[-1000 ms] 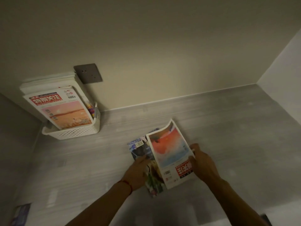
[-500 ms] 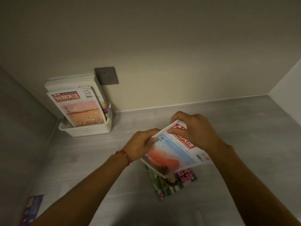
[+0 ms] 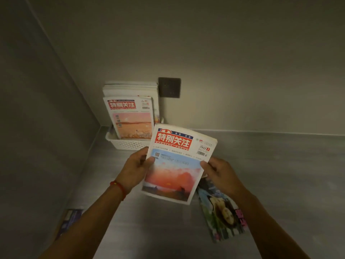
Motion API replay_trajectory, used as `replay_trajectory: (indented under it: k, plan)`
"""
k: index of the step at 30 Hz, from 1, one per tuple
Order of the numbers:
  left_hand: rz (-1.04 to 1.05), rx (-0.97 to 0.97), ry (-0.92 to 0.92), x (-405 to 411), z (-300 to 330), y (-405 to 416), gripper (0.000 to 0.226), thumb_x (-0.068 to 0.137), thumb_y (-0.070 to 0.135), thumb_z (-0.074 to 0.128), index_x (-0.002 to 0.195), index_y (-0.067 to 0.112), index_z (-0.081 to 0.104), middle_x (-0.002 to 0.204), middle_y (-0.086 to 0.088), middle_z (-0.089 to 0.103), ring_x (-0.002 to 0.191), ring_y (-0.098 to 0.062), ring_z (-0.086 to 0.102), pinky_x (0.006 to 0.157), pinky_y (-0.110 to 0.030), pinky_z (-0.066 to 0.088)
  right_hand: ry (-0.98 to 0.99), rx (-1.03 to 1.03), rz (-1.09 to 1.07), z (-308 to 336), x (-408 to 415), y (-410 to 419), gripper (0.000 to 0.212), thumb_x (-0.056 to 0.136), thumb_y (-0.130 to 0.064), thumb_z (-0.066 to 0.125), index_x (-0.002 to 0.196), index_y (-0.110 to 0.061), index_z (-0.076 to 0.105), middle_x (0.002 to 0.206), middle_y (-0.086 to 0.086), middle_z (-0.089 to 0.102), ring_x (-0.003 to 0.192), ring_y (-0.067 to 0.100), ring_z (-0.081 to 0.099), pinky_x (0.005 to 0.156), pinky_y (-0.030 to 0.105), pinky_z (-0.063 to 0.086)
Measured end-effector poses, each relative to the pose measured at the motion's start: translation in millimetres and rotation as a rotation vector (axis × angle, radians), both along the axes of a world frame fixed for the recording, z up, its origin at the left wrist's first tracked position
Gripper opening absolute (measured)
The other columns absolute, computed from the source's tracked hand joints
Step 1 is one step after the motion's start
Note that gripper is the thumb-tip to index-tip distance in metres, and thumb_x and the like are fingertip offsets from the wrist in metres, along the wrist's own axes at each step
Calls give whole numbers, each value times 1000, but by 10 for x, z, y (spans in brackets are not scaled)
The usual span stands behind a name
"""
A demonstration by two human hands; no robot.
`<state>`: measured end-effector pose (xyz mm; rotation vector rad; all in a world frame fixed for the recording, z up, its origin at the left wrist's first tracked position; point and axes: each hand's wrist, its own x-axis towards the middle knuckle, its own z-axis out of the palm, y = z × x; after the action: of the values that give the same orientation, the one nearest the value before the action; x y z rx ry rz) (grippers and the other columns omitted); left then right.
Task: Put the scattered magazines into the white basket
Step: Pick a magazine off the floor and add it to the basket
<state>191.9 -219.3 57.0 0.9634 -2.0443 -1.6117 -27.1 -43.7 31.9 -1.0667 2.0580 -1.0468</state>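
I hold a magazine with a red title block and a sunset cover (image 3: pixel 177 163) upright in the air, cover facing me. My left hand (image 3: pixel 137 166) grips its left edge and my right hand (image 3: pixel 217 171) grips its right edge. The white basket (image 3: pixel 124 143) stands on the floor in the corner, just beyond the held magazine, with several magazines (image 3: pixel 130 116) upright in it. A colourful magazine (image 3: pixel 222 212) lies flat on the floor below my right forearm. Another dark magazine (image 3: pixel 70 220) lies on the floor at the lower left.
A dark wall socket plate (image 3: pixel 169 87) sits on the back wall right of the basket. A grey wall (image 3: pixel 37 128) closes the left side. The grey floor (image 3: pixel 280 174) stretches to the right.
I lifted the sunset magazine off the floor, turned it upright with its title on top, and brought it toward the basket. My view has shifted closer to the corner.
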Motion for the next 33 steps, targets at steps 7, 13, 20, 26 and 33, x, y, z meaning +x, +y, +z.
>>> replay_trajectory:
  k: [7, 13, 20, 26, 33]
  plan:
    - [178, -281, 27, 358, 270, -1017, 18, 96, 28, 57, 110, 30, 67, 113, 3, 69, 97, -11, 67, 85, -29, 56, 407, -197, -24, 588, 239, -1137, 21, 94, -31, 62, 99, -14, 73, 109, 1, 75, 80, 8, 67, 67, 17, 54]
    - [326, -345, -3, 470, 373, -1808, 18, 92, 33, 59, 102, 26, 72, 94, 6, 72, 87, -18, 71, 78, -33, 56, 486, -240, -70, 795, 378, -2080, 27, 95, -32, 59, 90, -8, 72, 110, 2, 75, 80, 14, 70, 66, 19, 56]
    - [429, -72, 23, 401, -17, -2204, 12, 92, 9, 61, 97, 15, 70, 93, -11, 70, 76, -24, 66, 77, -33, 56, 388, -48, -64, 405, 431, -2668, 26, 96, -30, 59, 94, -8, 73, 108, 6, 75, 86, 20, 72, 67, 22, 55]
    - [483, 99, -45, 321, -441, -2325, 22, 90, 11, 64, 109, 4, 72, 108, -16, 72, 98, -28, 67, 97, -49, 53, 265, 61, -153, 13, 462, -2857, 21, 96, -26, 60, 98, -9, 72, 117, 7, 71, 87, 21, 70, 62, 13, 47]
    - [432, 52, -70, 256, -571, -2476, 15, 89, 21, 65, 94, 32, 73, 101, 1, 72, 96, -22, 69, 90, -37, 54, 169, 68, -243, -177, 461, -2934, 17, 97, -20, 55, 98, -13, 70, 115, 5, 71, 82, 16, 64, 64, 15, 50]
